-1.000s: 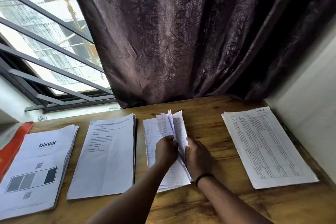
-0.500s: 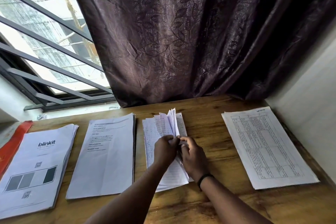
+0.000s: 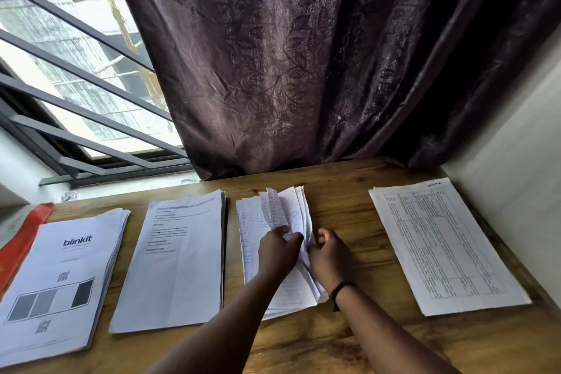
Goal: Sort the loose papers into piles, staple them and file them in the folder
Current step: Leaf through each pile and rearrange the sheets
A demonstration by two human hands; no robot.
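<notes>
At the counter's (image 3: 349,191) left edge I see a red folder (image 3: 24,237) partly under the blinkit pile (image 3: 60,276). Next along sits the plain text pile (image 3: 179,261), then the handwritten pile (image 3: 252,222) at the middle, where I am working. My left hand (image 3: 277,252) pinches several lifted sheets near their middle, so they fan upward toward the far edge. My right hand (image 3: 329,255) has its fingers curled at the same pile's right edge; I cannot tell whether it pinches a sheet. Toward the right edge lies the table-print pile (image 3: 446,243), apart from the rest. My worry: the fanned sheets look loosely caught, so one could slip or crease, and the pile could skew before stapling. I see no stapler.
</notes>
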